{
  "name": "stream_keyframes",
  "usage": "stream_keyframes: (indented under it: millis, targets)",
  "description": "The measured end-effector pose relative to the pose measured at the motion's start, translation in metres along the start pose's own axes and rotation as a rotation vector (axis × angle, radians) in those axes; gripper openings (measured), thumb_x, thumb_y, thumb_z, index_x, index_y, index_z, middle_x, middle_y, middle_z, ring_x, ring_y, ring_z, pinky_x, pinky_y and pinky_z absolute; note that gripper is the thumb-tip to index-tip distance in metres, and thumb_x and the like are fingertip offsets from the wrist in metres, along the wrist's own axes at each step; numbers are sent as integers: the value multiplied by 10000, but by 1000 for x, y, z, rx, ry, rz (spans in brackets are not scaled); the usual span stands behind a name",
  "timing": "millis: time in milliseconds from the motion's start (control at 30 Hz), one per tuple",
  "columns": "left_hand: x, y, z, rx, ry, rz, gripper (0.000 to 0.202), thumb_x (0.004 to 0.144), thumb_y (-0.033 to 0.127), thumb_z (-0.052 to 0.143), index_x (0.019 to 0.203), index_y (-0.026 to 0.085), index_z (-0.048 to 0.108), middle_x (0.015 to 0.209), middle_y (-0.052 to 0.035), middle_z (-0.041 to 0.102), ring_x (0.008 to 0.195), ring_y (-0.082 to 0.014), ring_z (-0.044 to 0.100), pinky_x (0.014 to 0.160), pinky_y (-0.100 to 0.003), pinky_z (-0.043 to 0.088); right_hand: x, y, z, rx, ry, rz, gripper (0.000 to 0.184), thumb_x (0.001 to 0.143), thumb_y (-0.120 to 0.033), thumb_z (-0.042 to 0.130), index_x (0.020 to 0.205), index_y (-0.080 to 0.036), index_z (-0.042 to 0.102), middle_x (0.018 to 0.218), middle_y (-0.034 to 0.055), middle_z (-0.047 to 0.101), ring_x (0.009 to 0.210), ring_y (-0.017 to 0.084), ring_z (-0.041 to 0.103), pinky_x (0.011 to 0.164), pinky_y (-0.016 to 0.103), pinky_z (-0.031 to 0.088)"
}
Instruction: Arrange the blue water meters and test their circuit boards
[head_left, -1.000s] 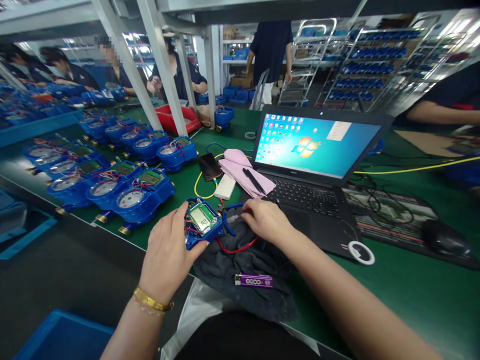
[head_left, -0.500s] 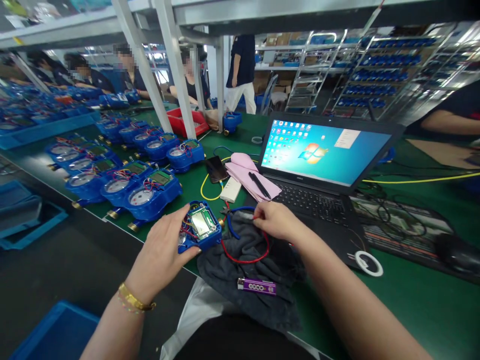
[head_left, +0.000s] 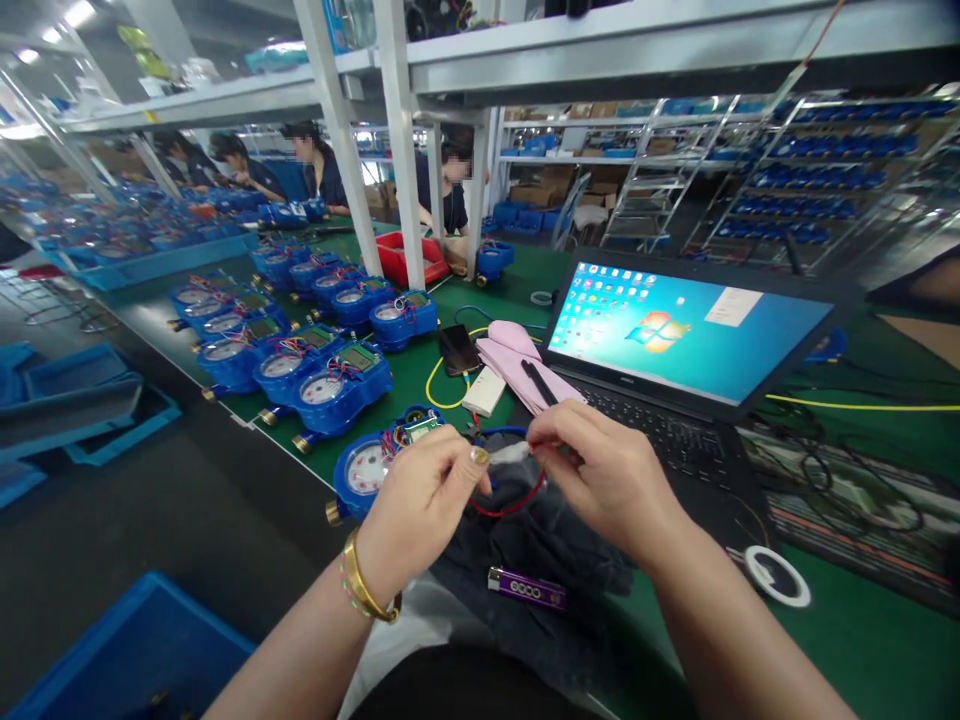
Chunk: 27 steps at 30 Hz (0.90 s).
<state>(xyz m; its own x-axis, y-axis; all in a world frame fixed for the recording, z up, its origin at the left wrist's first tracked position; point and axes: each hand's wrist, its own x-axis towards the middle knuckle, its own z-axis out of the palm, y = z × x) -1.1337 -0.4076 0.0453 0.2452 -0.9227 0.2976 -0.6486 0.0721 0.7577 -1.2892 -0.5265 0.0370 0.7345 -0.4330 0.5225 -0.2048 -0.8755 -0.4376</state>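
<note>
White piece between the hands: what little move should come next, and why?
Maybe steady the white piece with the left hand and gently work its other end with the right hand, because the hands are at opposite ends of it and a red cable curves just below, which might snag.

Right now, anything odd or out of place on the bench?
The lighter lies loose on the rumpled cloth, near the red wire. A fire source by a wire looks odd, though it may belong there. I see no spill or damage.
</note>
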Motion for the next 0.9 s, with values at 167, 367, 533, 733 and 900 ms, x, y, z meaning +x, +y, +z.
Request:
stream_keyframes:
  millis: [167, 367, 533, 733, 900]
  targets:
    - [-3, 0, 4, -153, 42, -89, 320, 894, 313, 473, 628, 174, 585, 646, 3, 541, 617, -120, 505, 581, -249, 368, -11, -10, 2, 58, 245, 113, 88, 853, -162, 512, 828, -197, 589, 838, 43, 619, 730, 142, 605, 613, 235, 487]
    - [-11, 2, 20, -121, 172, -21, 298, 894, 271, 478, 617, 172, 524, 660, 0, 480, 641, -128, 465, 585, -271, 346, -13, -21, 20, 844, -24, 410, 195, 813, -375, 625, 837, -184, 651, 655, 6, 652, 535, 128, 603, 477, 221, 499]
    - [-21, 3, 28, -149, 211, 38, 292, 910, 254, 451, 642, 171, 532, 668, -13, 491, 675, -136, 477, 604, -277, 360, -6, -17, 30, 924, 79, 440, 140, 762, -326, 703, 772, -187, 685, 682, 9, 663, 544, 121, 600, 497, 216, 521]
    - [-43, -13, 4, -16, 286, 24, 356, 925, 231, 405, 587, 180, 505, 616, -13, 479, 627, -137, 466, 591, -294, 361, 13, 11, 23, 708, 217, 409, 141, 796, -338, 668, 786, -197, 677, 686, 10, 638, 576, 117, 586, 527, 215, 507]
    - [-41, -37, -18, 309, 409, 26, 314, 915, 370, 458, 707, 184, 602, 779, -57, 571, 796, -191, 528, 737, -356, 433, 32, -5, 42, 704, -80, 297, 146, 780, -309, 650, 836, -176, 678, 749, 30, 684, 633, 146, 627, 562, 243, 529]
